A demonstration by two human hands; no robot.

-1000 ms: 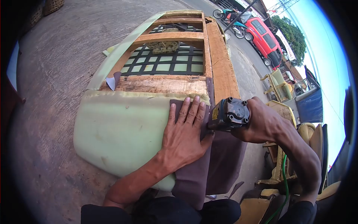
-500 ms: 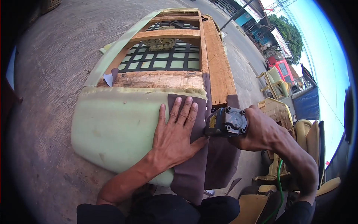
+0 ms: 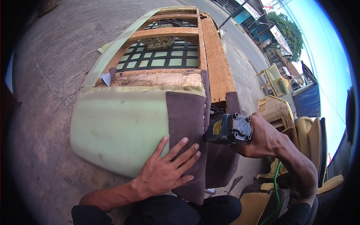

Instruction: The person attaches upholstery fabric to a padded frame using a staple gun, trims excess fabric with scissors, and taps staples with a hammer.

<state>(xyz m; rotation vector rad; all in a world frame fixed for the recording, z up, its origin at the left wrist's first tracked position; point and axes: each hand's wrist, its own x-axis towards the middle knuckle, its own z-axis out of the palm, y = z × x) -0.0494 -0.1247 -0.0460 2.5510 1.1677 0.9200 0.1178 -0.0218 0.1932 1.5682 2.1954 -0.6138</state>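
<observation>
Rough concrete ground (image 3: pixel 45 97) is seen outdoors around a wooden seat frame (image 3: pixel 157 78). Within the frame's far hollow, black webbing (image 3: pixel 161 58) is woven into a grid, and a speckled foam block (image 3: pixel 159 43) is set above it. Well beyond the frame's far left, a woven basket (image 3: pixel 50 5) is only partly visible; its contents cannot be made out. The frame's near end is covered in pale green foam (image 3: pixel 116 127), overlapped on its right by brown fabric (image 3: pixel 185 112), along whose edge a row of staples (image 3: pixel 204 107) is seen. At the frame's near end, the left hand (image 3: pixel 161 170) is laid across fabric and foam, its grip flattened, fingers spread apart. At the frame's right edge, the right hand's (image 3: pixel 262 137) grip is clamped around a black staple gun (image 3: pixel 228 129), whose nose is held at the fabric's edge.
</observation>
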